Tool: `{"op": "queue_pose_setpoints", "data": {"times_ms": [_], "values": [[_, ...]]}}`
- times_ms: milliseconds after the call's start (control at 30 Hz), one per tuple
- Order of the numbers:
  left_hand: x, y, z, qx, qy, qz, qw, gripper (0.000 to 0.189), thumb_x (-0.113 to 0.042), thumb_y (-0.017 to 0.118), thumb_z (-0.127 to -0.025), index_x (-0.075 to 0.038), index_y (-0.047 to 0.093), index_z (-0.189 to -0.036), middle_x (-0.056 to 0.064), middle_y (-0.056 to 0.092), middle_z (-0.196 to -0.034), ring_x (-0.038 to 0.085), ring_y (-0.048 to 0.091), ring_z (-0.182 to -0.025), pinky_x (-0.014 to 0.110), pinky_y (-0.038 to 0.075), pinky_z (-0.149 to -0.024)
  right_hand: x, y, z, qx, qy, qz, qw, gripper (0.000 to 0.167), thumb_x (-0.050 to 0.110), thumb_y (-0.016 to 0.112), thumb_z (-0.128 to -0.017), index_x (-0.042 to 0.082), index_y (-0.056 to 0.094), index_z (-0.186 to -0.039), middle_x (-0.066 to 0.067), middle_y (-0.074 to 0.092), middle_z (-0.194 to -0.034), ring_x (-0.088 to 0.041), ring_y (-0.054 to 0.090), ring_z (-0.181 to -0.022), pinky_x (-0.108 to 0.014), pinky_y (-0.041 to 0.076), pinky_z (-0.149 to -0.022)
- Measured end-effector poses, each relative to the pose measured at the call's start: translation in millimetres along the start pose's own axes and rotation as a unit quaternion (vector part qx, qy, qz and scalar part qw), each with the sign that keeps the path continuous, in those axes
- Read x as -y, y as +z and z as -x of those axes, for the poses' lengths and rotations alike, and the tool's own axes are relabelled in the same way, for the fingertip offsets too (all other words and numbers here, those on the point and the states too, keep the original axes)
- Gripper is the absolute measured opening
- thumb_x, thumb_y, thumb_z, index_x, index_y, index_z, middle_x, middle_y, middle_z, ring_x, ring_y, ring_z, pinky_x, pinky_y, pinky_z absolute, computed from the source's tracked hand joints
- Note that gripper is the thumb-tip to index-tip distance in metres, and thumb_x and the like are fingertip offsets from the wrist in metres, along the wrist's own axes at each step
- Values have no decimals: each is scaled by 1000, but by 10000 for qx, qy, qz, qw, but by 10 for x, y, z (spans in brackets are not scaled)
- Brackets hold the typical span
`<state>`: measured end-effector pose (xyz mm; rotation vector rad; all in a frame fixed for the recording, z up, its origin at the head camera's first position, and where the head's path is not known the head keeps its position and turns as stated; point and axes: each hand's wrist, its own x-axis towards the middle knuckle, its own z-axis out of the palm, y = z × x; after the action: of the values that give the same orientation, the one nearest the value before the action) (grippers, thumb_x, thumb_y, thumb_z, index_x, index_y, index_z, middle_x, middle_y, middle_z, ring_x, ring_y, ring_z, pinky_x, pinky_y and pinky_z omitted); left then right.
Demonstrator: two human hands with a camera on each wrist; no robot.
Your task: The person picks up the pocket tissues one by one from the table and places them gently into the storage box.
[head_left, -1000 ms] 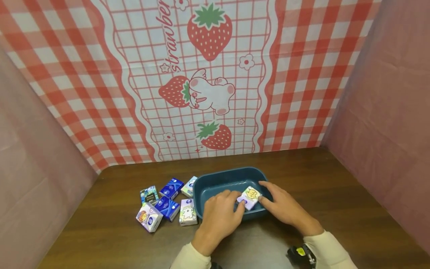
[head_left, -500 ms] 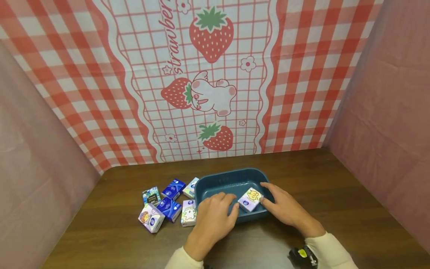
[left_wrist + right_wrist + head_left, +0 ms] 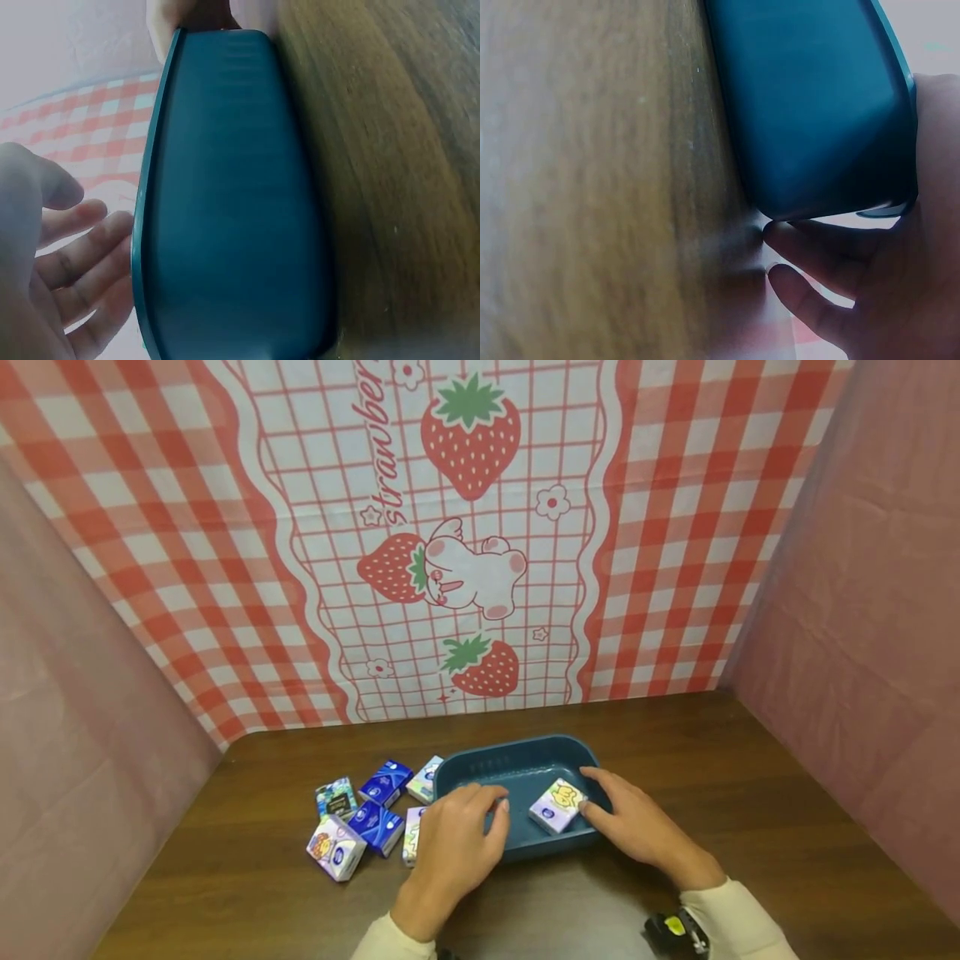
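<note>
A dark teal plastic basin (image 3: pixel 517 752) sits on the wooden table. My right hand (image 3: pixel 637 822) grips its right end, with fingers along the outside of the wall and the thumb over the rim. In the right wrist view, fingertips (image 3: pixel 787 232) show against the basin's lower end. Inside the basin, near the right hand, lies one pocket tissue pack (image 3: pixel 557 806) with a yellow cartoon print. My left hand (image 3: pixel 457 839) hovers over the basin's left front rim, holding nothing, its fingers loosely bent. It partly hides a white and lilac tissue pack (image 3: pixel 412 837) beside the basin.
Left of the basin several tissue packs lie close together, among them a dark blue pack (image 3: pixel 386 782), a second blue pack (image 3: pixel 377 827), a green-blue pack (image 3: pixel 335 797) and a lilac pack (image 3: pixel 336 848). A checked strawberry cloth (image 3: pixel 472 560) hangs behind the table.
My left hand has let go of the yellow-printed tissue pack and moved left, toward the basin's left rim. The pack stays in the basin. My right hand keeps its place on the basin.
</note>
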<state>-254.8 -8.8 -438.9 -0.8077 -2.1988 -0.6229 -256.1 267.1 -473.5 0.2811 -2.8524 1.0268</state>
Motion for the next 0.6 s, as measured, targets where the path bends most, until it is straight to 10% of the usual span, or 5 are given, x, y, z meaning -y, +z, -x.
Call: {"op": "queue_pose_setpoints", "data": {"times_ms": [600], "values": [[272,-91,155,-953,48,178,9953,12,-13,63,-88,-10,75,-88,-6,53,-70,7,46,-52,23,39,-44,19,3,6,-39,-7,1,10000,60,37,60,-98,6,46,-147,-20,48,-147,-41,44,-135,-65,34,-106]]}}
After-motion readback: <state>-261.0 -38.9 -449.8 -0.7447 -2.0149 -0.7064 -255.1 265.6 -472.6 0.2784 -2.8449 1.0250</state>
